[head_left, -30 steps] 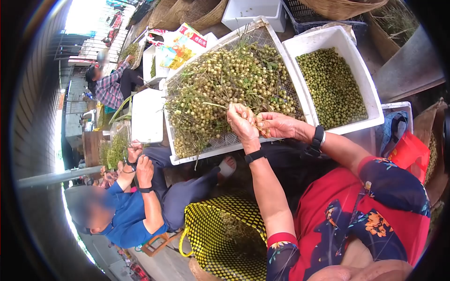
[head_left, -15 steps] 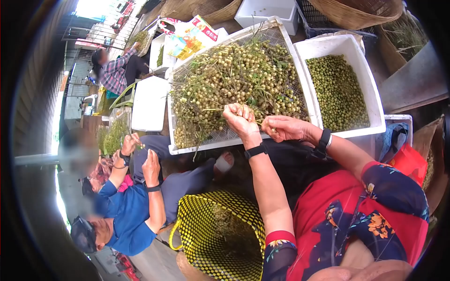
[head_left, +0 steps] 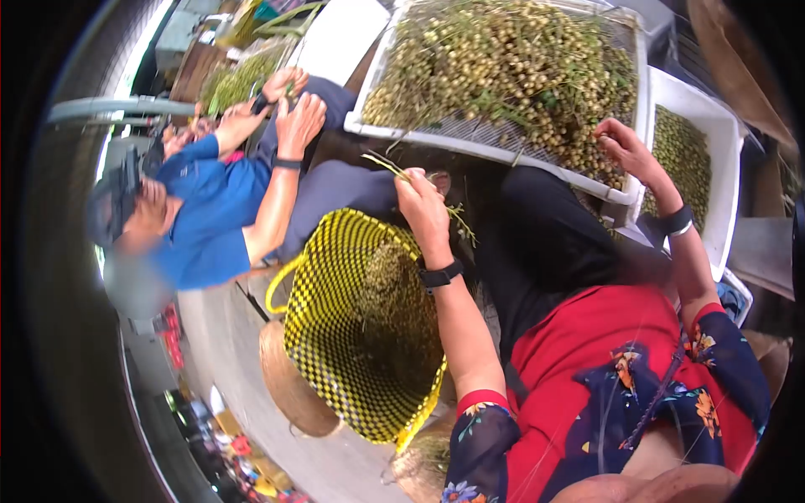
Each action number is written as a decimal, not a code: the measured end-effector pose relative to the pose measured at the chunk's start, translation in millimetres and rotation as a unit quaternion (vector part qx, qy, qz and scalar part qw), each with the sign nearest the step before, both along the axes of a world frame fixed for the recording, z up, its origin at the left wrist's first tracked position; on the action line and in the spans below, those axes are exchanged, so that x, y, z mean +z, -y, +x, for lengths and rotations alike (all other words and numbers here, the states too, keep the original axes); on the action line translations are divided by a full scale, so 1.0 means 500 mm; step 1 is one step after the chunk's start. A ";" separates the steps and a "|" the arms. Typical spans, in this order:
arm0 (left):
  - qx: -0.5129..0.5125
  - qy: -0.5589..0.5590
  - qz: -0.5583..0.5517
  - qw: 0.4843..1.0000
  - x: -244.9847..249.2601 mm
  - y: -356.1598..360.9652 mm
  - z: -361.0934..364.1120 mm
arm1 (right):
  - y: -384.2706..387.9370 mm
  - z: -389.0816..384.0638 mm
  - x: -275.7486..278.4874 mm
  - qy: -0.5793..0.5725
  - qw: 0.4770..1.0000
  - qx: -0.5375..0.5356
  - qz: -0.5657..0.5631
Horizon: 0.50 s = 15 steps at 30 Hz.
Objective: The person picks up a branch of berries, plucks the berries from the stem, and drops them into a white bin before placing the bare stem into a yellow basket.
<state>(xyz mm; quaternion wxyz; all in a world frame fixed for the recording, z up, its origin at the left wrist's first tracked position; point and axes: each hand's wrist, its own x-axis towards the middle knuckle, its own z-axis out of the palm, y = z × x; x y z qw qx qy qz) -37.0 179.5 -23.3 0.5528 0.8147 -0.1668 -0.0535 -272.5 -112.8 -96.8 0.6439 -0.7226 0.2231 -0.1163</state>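
Two hands are at work, well apart from each other. The left hand (head_left: pixel 423 205) is closed around a few bare stems (head_left: pixel 394 170) and holds them over the yellow basket (head_left: pixel 335 335), which stands low beside the person's knee. The right hand (head_left: pixel 625 147) lies with bent fingers on the fruit bunches (head_left: pixel 503 59) at the near corner of the white tray (head_left: pixel 436 138); I cannot tell if it grips anything. Just beside the tray is a white tub (head_left: pixel 728 180) of loose green fruits. A co-worker in a blue shirt (head_left: pixel 210 210) sits near the basket.
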 end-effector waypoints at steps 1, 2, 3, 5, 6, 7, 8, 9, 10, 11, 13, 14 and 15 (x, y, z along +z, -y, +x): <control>0.024 0.003 0.014 1.000 -0.016 -0.024 -0.016 | -0.003 0.003 -0.001 0.008 0.999 -0.006 -0.036; 0.047 0.004 0.028 0.998 -0.032 -0.047 -0.032 | -0.006 -0.001 0.000 -0.015 0.999 -0.008 -0.046; 0.066 0.079 0.075 0.992 -0.100 -0.082 -0.017 | -0.010 0.001 -0.006 -0.011 0.999 -0.008 -0.053; 0.102 0.135 0.137 0.976 -0.092 -0.087 -0.054 | 0.022 0.002 -0.077 0.014 0.987 0.006 -0.163; 0.111 0.082 0.181 0.974 -0.097 -0.099 -0.060 | 0.010 0.005 -0.086 0.032 0.980 -0.023 -0.194; 0.091 0.102 0.269 0.953 -0.131 -0.110 -0.059 | 0.025 0.003 -0.115 0.025 0.979 -0.019 -0.202; 0.070 0.116 0.355 0.925 -0.175 -0.125 -0.052 | 0.033 0.014 -0.137 0.020 0.977 -0.015 -0.212; 0.085 0.109 0.353 0.925 -0.204 -0.138 -0.060 | 0.013 0.038 -0.149 0.025 0.978 0.001 -0.209; 0.085 0.103 0.342 0.930 -0.231 -0.135 -0.067 | 0.014 0.041 -0.168 0.027 0.962 0.039 -0.270; -0.003 0.290 0.402 0.869 -0.258 -0.158 -0.054 | 0.041 0.016 -0.162 0.021 0.937 0.059 -0.343; 0.062 0.115 0.289 0.948 -0.140 -0.122 -0.093 | 0.039 0.013 -0.102 0.024 0.956 0.139 -0.257; 0.019 0.111 0.264 0.958 -0.153 -0.130 -0.080 | 0.048 0.011 -0.086 -0.014 0.926 0.128 -0.355; -0.011 0.172 0.273 0.947 -0.172 -0.136 -0.067 | 0.050 0.011 -0.078 0.029 0.983 0.077 -0.163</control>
